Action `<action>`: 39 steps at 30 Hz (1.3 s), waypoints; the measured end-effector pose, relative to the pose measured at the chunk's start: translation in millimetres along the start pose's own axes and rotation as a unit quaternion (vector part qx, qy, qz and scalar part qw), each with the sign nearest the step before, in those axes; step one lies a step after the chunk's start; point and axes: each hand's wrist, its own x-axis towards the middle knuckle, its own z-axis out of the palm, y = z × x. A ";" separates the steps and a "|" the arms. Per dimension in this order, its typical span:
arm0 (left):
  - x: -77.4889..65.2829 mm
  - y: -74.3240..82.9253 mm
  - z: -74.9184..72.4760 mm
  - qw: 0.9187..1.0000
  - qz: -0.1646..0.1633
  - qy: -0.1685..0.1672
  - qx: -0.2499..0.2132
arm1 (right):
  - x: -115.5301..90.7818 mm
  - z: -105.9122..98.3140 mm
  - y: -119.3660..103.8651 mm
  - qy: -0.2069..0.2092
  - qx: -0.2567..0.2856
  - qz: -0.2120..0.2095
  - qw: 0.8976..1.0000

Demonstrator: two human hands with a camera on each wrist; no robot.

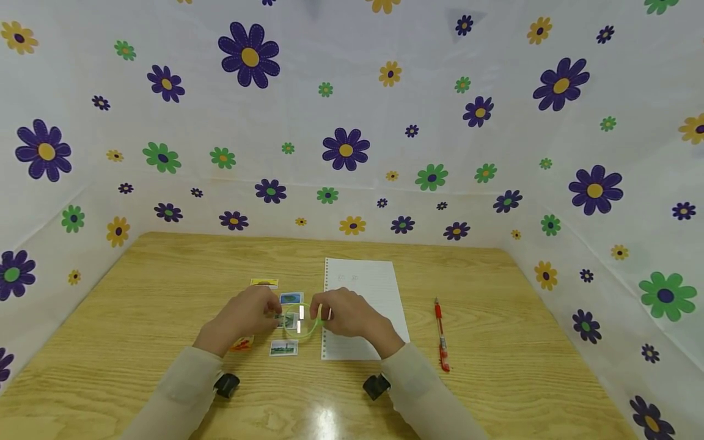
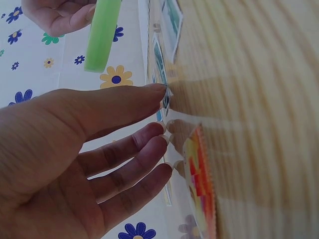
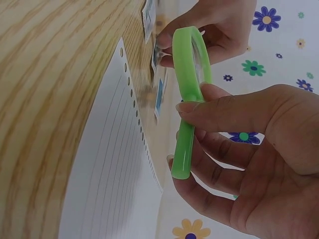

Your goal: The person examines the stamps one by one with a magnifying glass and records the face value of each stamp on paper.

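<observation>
My right hand (image 1: pixel 345 311) holds a light green magnifying glass (image 3: pixel 185 69) by its handle, between thumb and fingers. The round lens is over a small stamp (image 1: pixel 288 320) with a dark picture. At that stamp's left edge my left hand (image 1: pixel 250 313) pinches it with thumb and fingertips, close over the table. In the left wrist view, the left hand (image 2: pixel 94 144) has its thumb on the near side of the stamp (image 2: pixel 159 59). Other stamps lie around it: a blue one (image 1: pixel 291 298) behind, a green landscape one (image 1: pixel 283 348) in front, and a red-orange one (image 1: pixel 242 343) beneath the left wrist.
A yellow stamp (image 1: pixel 264 283) lies farther back. To the right, partly under my right hand and forearm, is a lined sheet of paper (image 1: pixel 374 281) with punched holes and faint writing. A red pen (image 1: pixel 441 336) lies right of the sheet. Flowered white cloth (image 1: pixel 308 110) encloses the wooden table (image 1: pixel 181 263).
</observation>
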 end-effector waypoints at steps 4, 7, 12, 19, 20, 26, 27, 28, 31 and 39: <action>0.0 0.1 -0.4 1.000 0.001 -0.001 0.000 | 0.8 -0.2 -0.6 -0.002 -0.001 0.002 1.000; -0.1 0.3 -0.9 1.000 0.000 -0.002 0.001 | 0.8 -0.7 -0.7 -0.003 -0.003 0.001 1.000; -0.4 1.5 -1.0 1.000 0.003 -0.001 -0.001 | -2.6 -5.2 3.4 0.003 0.007 -0.006 1.000; -1.2 1.9 -0.8 1.000 0.018 0.008 0.001 | -20.5 -27.2 22.8 0.019 0.055 0.002 0.998; -1.2 1.5 -1.0 1.000 0.015 0.009 0.001 | -24.0 -31.4 25.9 0.020 0.060 0.007 0.998; -0.8 0.4 -1.7 1.000 0.008 0.005 0.001 | -47.2 -52.3 50.9 0.033 0.063 0.047 0.996; -0.7 0.3 -1.6 1.000 0.008 0.005 0.001 | -51.4 -55.2 55.9 0.037 0.064 0.052 0.996; -0.5 0.2 -1.6 1.000 0.009 0.005 0.001 | -55.9 -57.9 60.8 0.040 0.066 0.059 0.995; -0.3 0.2 -1.6 1.000 0.013 0.006 0.001 | -69.6 -65.2 75.4 0.055 0.071 0.078 0.993; -0.3 -0.3 -0.7 1.000 0.012 0.007 0.001 | -105.8 -80.7 104.2 0.085 0.070 0.119 0.987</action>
